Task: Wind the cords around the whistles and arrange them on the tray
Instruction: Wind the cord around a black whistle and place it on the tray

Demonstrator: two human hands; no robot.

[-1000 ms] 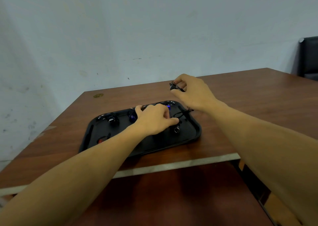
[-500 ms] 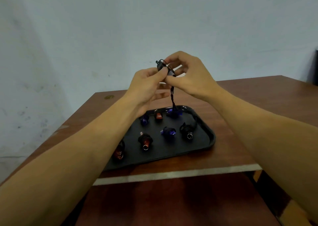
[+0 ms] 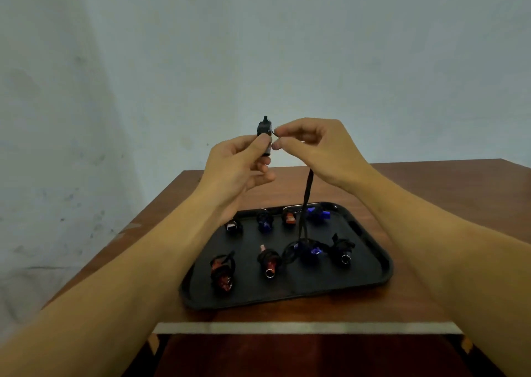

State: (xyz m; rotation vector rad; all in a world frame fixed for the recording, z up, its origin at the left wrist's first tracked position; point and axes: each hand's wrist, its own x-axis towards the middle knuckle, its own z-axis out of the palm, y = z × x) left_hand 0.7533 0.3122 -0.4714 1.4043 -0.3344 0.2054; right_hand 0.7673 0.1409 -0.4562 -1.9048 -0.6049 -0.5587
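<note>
**Winding the black whistle's cord**

Above the tray (image 3: 373, 279), the left hand (image 3: 235, 170) grips the black whistle (image 3: 263, 131) upright. The right hand (image 3: 313, 147) pinches the cord (image 3: 307, 195) just beside it, probably to start winding; the rest hangs to the tray.

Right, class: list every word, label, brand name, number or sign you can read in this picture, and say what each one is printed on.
None can be read.
black whistle held by the left hand: no marking shows.
cord pinched by the right hand: plain.
wound whistles on the tray: too small and blurred to show any print.
wall and table: no writing.
</note>
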